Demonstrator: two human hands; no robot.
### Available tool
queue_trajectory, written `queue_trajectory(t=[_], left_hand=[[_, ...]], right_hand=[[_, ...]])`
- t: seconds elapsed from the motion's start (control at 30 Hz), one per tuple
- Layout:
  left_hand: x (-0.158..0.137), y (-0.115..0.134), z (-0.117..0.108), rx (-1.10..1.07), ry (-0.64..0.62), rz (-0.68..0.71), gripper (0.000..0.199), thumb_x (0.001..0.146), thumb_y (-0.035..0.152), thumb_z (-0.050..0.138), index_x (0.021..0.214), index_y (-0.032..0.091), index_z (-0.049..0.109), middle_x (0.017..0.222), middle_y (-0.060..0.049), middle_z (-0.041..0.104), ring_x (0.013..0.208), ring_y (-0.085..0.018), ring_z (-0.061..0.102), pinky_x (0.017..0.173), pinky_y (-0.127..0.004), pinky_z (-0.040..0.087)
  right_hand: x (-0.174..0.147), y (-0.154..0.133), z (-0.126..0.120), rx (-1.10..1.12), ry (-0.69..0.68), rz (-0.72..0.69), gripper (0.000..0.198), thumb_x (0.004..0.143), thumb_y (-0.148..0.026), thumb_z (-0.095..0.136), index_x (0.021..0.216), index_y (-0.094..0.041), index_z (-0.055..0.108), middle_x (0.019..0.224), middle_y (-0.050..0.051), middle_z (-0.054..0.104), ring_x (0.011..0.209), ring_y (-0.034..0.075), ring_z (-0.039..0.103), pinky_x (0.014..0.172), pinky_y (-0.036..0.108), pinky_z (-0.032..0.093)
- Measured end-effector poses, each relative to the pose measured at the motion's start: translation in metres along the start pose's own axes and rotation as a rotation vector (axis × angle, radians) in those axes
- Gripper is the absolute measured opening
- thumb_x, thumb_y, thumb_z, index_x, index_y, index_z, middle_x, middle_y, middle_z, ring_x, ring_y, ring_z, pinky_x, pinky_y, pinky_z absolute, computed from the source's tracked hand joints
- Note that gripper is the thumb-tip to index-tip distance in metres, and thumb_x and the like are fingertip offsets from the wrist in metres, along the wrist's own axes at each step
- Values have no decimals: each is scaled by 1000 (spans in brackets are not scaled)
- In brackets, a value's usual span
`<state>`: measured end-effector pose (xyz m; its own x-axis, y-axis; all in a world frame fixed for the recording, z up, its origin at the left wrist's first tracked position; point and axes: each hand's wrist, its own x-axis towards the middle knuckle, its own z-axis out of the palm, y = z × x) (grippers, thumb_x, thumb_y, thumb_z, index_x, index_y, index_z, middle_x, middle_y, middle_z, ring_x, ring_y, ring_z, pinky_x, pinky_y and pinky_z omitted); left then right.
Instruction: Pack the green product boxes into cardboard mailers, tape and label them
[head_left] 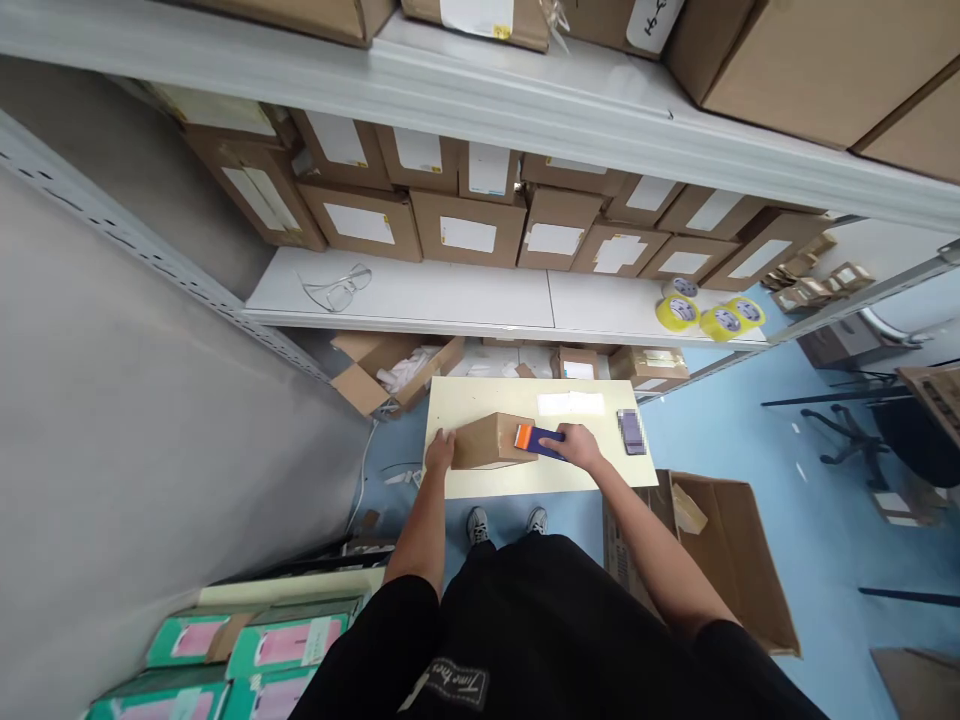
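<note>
Left hand (441,449), grip unclear, touched a brown cardboard box (480,443); right hand (577,446) clasped an orange-and-navy tool (539,440), apparently working the box's right end, needing steadiness next.

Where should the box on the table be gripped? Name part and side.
Probably the left end of the box, coming from the left, palm against it. Its sides look flat, and the left hand is at that end; the right hand holds a tool over the right end, so a grip there would likely get in the way.
</note>
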<state>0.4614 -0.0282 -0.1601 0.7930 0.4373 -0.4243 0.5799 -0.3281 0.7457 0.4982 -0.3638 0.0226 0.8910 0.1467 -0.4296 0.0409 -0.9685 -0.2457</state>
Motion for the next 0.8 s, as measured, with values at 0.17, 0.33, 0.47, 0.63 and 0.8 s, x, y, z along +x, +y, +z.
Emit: queue_trajectory(t=[0.17,0.33,0.47,0.63,0.8], left_hand=[[-12,21,-25,-5,-19,50,64,100,68,40,135,20,64,137,-13,69,131,-29,62,112,-38,45],[-31,41,-24,24,-18,-28,79,95,74,44,154,21,46,149,-14,60,136,-33,58,112,-39,44],[-42,56,-15,217,-92,59,72,100,69,37,153,21,47,131,-17,72,122,-35,67,103,-43,49],[-64,84,24,357,-56,133,65,105,59,32,151,16,49,122,-18,75,114,-32,71,97,-40,52],[-74,102,48,377,-24,160,64,106,56,33,150,14,52,116,-19,76,111,-33,72,95,-39,52]], right_hand=[[7,-97,11,-79,-39,-103,54,92,-70,59,101,-20,76,103,13,79,97,27,73,74,28,47],[9,-140,17,-121,-56,-142,62,91,-73,58,110,-17,76,110,18,78,102,29,73,81,31,51],[11,-126,13,-142,-62,-144,63,89,-74,60,107,-17,76,110,18,78,103,30,73,81,32,52],[6,-67,4,-95,-67,-86,61,89,-75,60,101,-18,77,105,16,78,98,29,74,75,31,50],[-9,13,-19,-61,-4,6,53,89,-68,66,98,-17,77,98,17,78,93,30,72,71,32,47]])
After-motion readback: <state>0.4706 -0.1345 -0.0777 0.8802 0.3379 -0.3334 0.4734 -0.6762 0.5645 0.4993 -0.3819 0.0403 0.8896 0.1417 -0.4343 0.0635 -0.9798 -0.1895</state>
